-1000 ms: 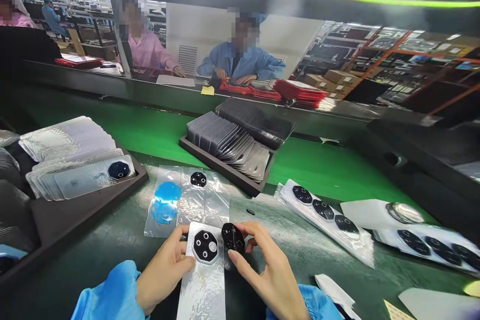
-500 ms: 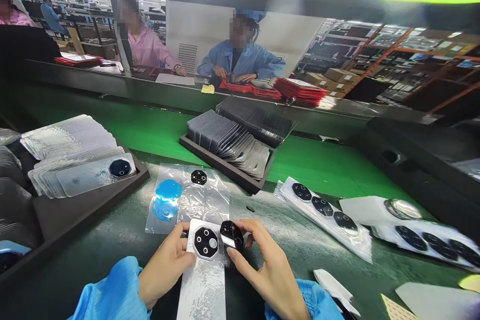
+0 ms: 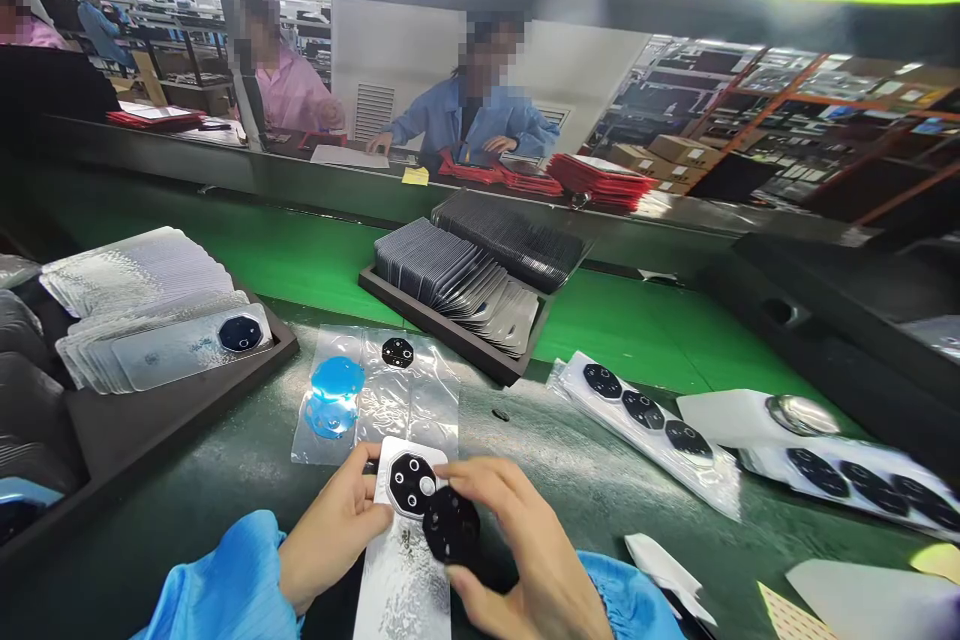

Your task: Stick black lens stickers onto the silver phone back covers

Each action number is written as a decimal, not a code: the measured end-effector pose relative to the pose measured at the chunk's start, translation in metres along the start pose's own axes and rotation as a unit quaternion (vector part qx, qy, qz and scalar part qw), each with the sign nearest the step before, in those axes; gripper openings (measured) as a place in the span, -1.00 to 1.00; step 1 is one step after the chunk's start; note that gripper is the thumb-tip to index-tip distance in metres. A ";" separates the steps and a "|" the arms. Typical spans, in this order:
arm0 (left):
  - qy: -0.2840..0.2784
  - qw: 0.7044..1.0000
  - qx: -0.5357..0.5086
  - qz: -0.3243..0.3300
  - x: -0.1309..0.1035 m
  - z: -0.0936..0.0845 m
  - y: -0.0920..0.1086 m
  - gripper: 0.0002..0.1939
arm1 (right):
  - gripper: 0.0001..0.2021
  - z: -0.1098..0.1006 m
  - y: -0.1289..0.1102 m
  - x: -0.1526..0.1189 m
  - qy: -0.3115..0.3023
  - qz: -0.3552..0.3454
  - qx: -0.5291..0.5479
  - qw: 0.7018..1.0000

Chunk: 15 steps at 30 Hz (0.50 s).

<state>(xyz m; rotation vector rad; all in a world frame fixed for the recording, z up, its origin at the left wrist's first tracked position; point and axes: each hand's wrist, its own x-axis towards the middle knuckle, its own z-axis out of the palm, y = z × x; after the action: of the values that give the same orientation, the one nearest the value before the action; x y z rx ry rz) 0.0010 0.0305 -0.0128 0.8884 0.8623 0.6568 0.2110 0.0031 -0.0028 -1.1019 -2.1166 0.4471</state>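
My left hand [image 3: 334, 530] grips the upper left edge of a silver phone back panel [image 3: 405, 580], which has a black octagonal camera area with round openings. Between the thumb and fingers of my right hand [image 3: 536, 545] is a black camera lens cover [image 3: 451, 528]. It overlaps the panel's right side, just below the octagonal area; whether the two touch, I cannot tell. Beyond my hands lies a clear plastic sheet [image 3: 431, 400] bearing blue film pieces [image 3: 335, 397] and one black lens cover [image 3: 397, 353].
A dark tray [image 3: 187, 395] of silver panels [image 3: 142, 270] stands left. Another tray [image 3: 442, 340] holds packed dark panels [image 3: 427, 260] on the green belt [image 3: 307, 255]. Strips of lens covers [image 3: 643, 410] lie right. Co-workers [image 3: 472, 115] sit across the line.
My right hand has brought the lens cover left and down, from beside the octagonal area to over the panel's right edge, turning it flatter. My left hand and the panel stay put.
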 end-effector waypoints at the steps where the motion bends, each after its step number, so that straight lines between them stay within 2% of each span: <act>1: -0.005 1.000 0.004 0.001 0.000 0.000 -0.001 -0.50 | -0.53 0.001 -0.003 0.000 -0.008 -0.024 -0.007 1.000; 6: -0.024 0.999 0.038 -0.004 -0.005 0.003 0.002 -0.52 | -0.53 0.006 -0.008 0.004 -0.014 -0.128 -0.042 0.991; 15: -0.031 0.998 0.063 0.007 -0.008 0.002 0.002 -0.54 | -0.53 0.010 -0.006 0.007 -0.033 -0.155 -0.061 0.986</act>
<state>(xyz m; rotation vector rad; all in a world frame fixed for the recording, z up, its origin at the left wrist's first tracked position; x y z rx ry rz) -0.0015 0.0240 -0.0074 1.0234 0.8487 0.5897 0.1977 0.0057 -0.0036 -0.8106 -2.3487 0.2118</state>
